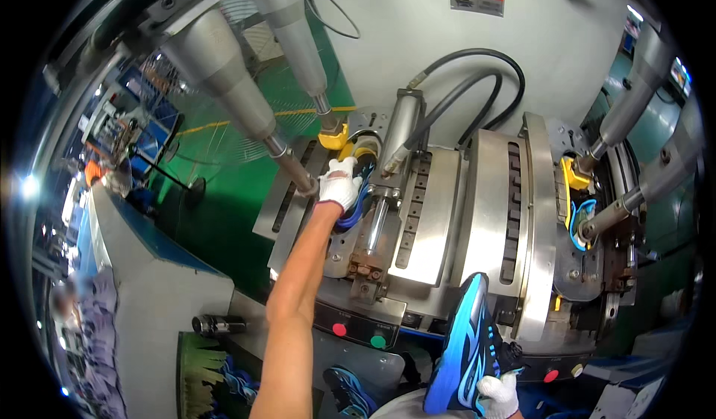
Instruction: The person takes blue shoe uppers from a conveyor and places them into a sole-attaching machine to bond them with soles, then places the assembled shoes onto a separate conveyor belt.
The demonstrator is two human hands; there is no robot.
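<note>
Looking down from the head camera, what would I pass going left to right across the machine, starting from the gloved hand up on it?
Left hand on a blue shoe → hydraulic cylinder → blue sneaker held by the right hand → yellow clamp.

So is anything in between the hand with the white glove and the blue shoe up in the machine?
Nothing visible. The left hand already rests on the blue shoe in the left station of the press, glove touching it. The right hand holds another blue shoe low down, away from it.
</note>
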